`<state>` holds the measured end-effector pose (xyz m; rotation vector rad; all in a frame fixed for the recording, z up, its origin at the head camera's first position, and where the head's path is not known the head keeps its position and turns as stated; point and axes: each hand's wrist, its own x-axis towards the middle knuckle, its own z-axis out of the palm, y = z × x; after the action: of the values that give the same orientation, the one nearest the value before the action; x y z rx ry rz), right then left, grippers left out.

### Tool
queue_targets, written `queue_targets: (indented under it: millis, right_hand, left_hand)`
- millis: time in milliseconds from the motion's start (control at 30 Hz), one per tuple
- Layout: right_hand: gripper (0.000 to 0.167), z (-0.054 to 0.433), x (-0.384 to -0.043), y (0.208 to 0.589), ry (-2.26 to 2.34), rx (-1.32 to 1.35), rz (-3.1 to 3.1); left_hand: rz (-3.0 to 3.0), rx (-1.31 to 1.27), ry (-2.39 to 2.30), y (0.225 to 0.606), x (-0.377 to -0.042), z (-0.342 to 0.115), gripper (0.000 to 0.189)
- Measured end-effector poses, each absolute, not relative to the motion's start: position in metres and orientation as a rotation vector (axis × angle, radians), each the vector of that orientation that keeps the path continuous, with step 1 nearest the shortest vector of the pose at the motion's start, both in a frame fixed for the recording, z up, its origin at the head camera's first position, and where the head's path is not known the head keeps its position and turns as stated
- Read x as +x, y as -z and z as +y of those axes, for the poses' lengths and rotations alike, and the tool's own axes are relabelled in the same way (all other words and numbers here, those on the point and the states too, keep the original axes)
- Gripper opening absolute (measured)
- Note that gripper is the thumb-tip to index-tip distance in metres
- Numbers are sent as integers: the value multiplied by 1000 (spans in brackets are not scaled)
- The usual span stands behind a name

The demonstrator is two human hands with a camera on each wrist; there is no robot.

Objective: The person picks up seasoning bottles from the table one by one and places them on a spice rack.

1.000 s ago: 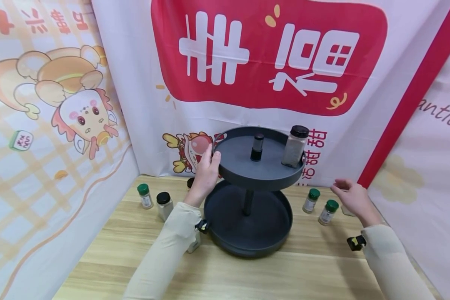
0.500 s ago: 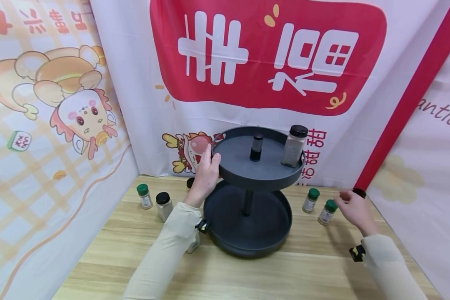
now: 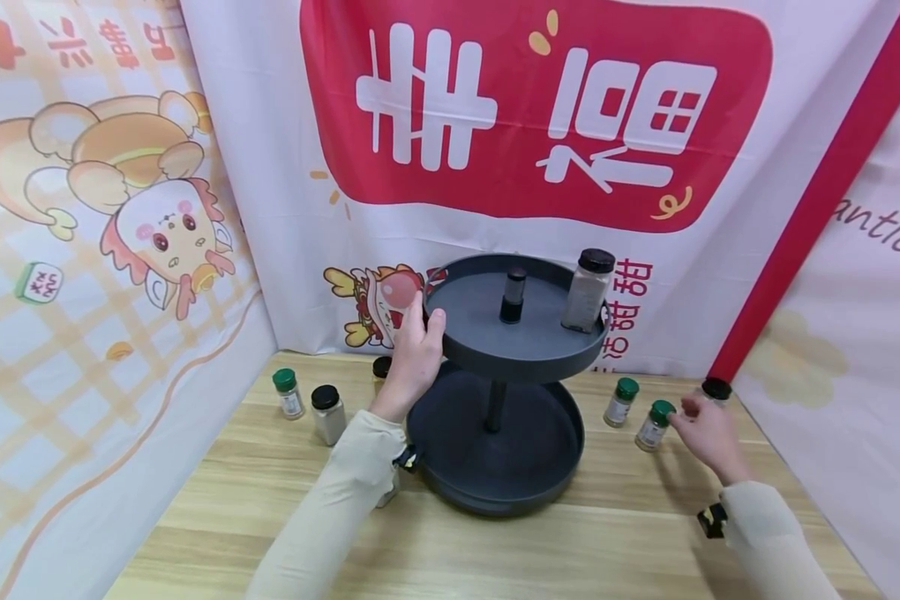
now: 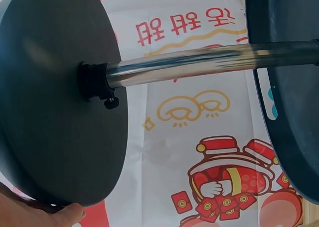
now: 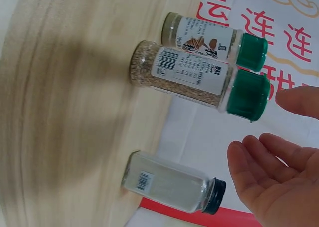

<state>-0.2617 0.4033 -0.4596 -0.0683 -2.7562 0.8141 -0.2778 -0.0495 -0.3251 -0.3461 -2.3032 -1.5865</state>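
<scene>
My left hand (image 3: 412, 354) rests against the left side of a dark two-tier turntable's upper tray (image 3: 521, 367), index finger and thumb straight along its wall. In the left wrist view, the thumb (image 4: 67, 214) lies at that tray's edge. My right hand (image 3: 708, 433) is beside a green-capped spice jar (image 3: 652, 429). In the right wrist view, this jar (image 5: 179, 77) holds brownish seeds, and the thumb (image 5: 296, 100) is close to its cap, the other fingers bent loosely below, holding nothing. A second green-capped jar (image 3: 621, 404) stands just left of it.
A square black-capped jar (image 3: 587, 300) stands on the upper tray, right of the post top (image 3: 513, 296). Another black-capped jar (image 5: 169, 184) stands behind my right hand. Left of the turntable are a green-capped jar (image 3: 288, 396) and black-capped jars (image 3: 328, 417). Cloth walls enclose the table.
My right hand has moved lower and closer to the nearer green-capped jar, uncovering the black-capped jar behind it. My left hand stays on the upper tray, nearly unmoved.
</scene>
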Motion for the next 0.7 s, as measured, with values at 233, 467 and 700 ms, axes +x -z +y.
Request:
queue_targets:
  millis: [233, 467, 700]
  right_hand:
    - [57, 403, -263, 467, -875, -83, -2770]
    - [65, 402, -266, 474, -962, -154, -2823]
    - [67, 399, -269, 480, -955, -195, -2802]
  left_hand:
    - [-2306, -327, 1576, 325, -274, -48, 64]
    - [-2311, -318, 1578, 324, -274, -48, 64]
    - [-2318, -301, 1601, 323, -276, -48, 63]
